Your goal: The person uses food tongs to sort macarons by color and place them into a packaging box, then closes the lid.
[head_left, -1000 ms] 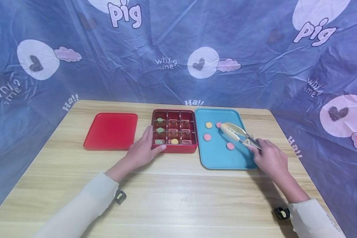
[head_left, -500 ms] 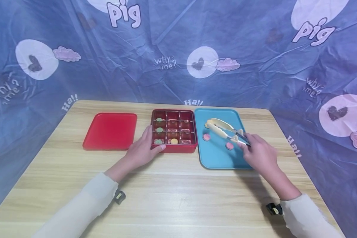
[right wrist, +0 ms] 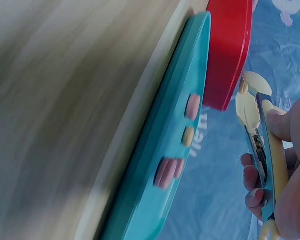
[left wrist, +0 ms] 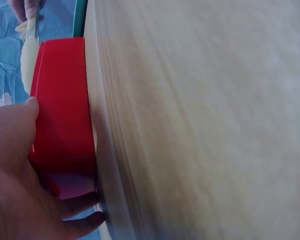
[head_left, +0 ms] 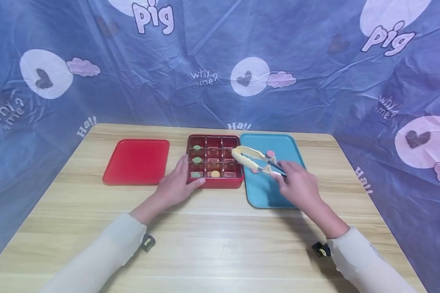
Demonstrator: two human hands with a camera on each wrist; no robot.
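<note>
In the head view my right hand (head_left: 300, 184) grips a pair of tongs (head_left: 246, 162), whose pale tips hang over the right edge of a red divided box (head_left: 220, 184). Between the tips, in the right wrist view, shows a small tan piece (right wrist: 243, 86). My left hand (head_left: 174, 183) rests at the box's front left corner, thumb along the front and straight fingers along the left side. Green round pieces (head_left: 197, 160) sit in the left column, and a yellow round piece (head_left: 215, 174) lies in the front middle compartment.
A blue tray (head_left: 271, 199) stands right of the box, touching or nearly so. On it lie pink round pieces (right wrist: 192, 106) and one yellow piece (right wrist: 188, 136). A red lid (head_left: 136, 162) lies left of the box. Patterned blue cloth (head_left: 220, 101) hangs behind the table.
My right hand has carried the tongs leftward, from above the tray to the box's right edge. The left hand and the box have stayed in place.
</note>
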